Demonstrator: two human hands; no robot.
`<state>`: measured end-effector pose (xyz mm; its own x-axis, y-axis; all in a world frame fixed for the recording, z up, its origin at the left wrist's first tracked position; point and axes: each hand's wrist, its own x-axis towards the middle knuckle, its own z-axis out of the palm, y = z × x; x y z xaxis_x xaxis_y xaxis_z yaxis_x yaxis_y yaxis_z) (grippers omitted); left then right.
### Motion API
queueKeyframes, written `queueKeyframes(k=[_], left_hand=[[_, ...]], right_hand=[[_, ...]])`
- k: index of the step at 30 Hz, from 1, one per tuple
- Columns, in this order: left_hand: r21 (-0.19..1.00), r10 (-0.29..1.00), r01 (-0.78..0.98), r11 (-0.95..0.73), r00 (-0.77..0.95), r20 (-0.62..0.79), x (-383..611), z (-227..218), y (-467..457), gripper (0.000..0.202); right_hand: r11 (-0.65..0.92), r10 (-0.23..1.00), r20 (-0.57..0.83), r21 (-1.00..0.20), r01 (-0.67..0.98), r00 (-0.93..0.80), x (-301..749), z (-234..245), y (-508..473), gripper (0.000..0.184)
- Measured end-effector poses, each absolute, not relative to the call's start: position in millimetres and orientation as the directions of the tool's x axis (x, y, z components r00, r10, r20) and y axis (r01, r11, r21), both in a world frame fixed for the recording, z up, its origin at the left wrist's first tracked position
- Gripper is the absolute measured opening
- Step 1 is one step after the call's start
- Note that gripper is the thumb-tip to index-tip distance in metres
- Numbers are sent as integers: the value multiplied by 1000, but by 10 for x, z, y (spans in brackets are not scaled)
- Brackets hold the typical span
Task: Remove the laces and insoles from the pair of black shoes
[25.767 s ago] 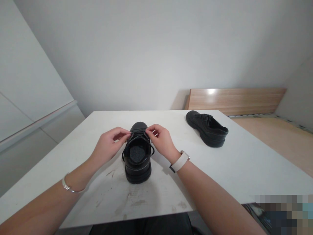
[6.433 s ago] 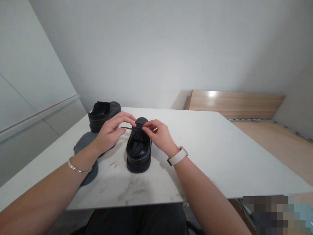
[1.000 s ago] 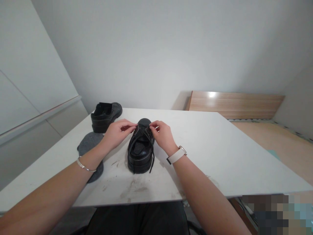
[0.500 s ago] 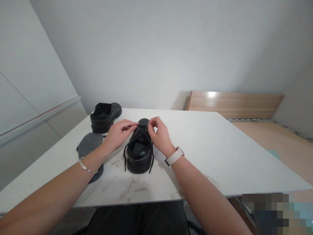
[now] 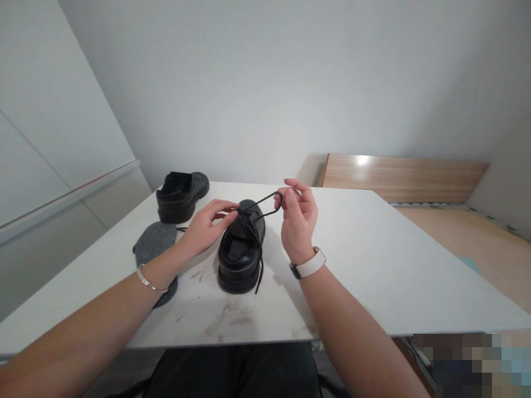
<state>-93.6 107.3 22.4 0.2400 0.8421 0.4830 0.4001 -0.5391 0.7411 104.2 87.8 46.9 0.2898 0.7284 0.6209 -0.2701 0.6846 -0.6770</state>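
Fingers (image 5: pixel 291 190) of the right hand (image 5: pixel 298 224) are pinched on a loop of black shoelace (image 5: pixel 265 197), held up and off to the right of the black shoe (image 5: pixel 240 254). That shoe sits heel toward the camera near the middle of the white surface (image 5: pixel 373 265). The left hand (image 5: pixel 203 229) has thumb and forefinger closed on the lace right where it leaves the top of the shoe, so both hands grip the same lace. One loose end (image 5: pixel 260 271) hangs down the shoe's right side and reaches the surface.

My take on doing this bit well: the left pinch is the anchor, so it wants to be tight against the shoe. The right hand should draw the loop out level rather than upward, or the shoe could tip or slide. I'd also watch that the dangling end doesn't get dragged into the loop.

The second shoe (image 5: pixel 181 194) is well apart at the far left. A grey insole (image 5: pixel 154 246) lies just beside the left wrist. Neither looks to be in the way.
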Motion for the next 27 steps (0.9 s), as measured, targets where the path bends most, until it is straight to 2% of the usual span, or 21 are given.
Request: queueKeyframes(k=[5,9,11,13,15,17,24,27], left_hand=[[736,874,473,-484,213,437,-971,184,1123,40],[818,929,443,-367,122,351,-998,139,1169,47],[862,950,399,-312,125,286,-996,143,1176,45],[889,954,345,-301,123,275,-982,166,1170,40],[894,945,307,-326,102,309,-965,190,1160,34],[888,937,300,-349,93,337,-951,198,1156,31],[935,966,244,-257,78,246,-943,91,1237,48],[926,957,245,-287,118,265,-950,73,1260,47]], right_hand=[[620,783,538,-715,-321,314,1147,578,876,27],[582,812,545,-783,-221,208,1171,507,949,25],[527,848,512,-842,-115,136,1153,412,1012,22],[456,884,461,-887,71,81,1126,305,1076,17],[397,903,425,-881,257,62,1098,206,1129,11],[372,909,414,-856,360,46,1077,126,1165,9],[354,920,392,-838,415,5,1065,-9,1221,14],[350,923,384,-838,419,-4,1070,-17,1224,14]])
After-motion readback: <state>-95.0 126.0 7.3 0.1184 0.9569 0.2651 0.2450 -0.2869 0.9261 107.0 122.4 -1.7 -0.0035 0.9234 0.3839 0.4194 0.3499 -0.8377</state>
